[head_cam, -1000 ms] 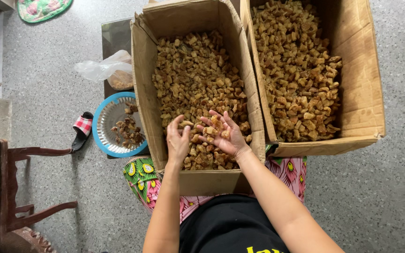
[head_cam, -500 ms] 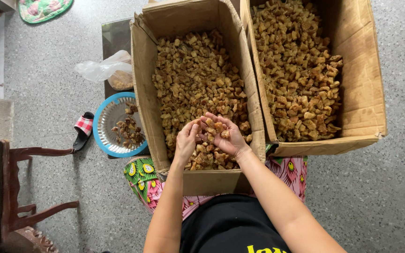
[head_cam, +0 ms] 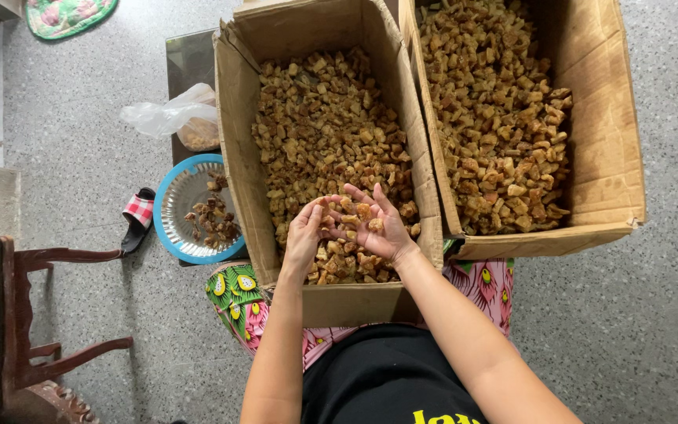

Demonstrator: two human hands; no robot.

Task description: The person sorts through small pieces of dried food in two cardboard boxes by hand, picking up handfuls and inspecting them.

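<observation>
- Both arms are bare to the elbow, without sleeves, rings or watch.
- Black top (head_cam: 386,377) with yellow lettering.
- Pink, green-patterned trousers (head_cam: 480,286).

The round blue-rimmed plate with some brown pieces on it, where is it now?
In the head view, the round blue-rimmed plate lies on the floor at the left, against the left cardboard box, between a clear plastic bag and a checked slipper.
</observation>
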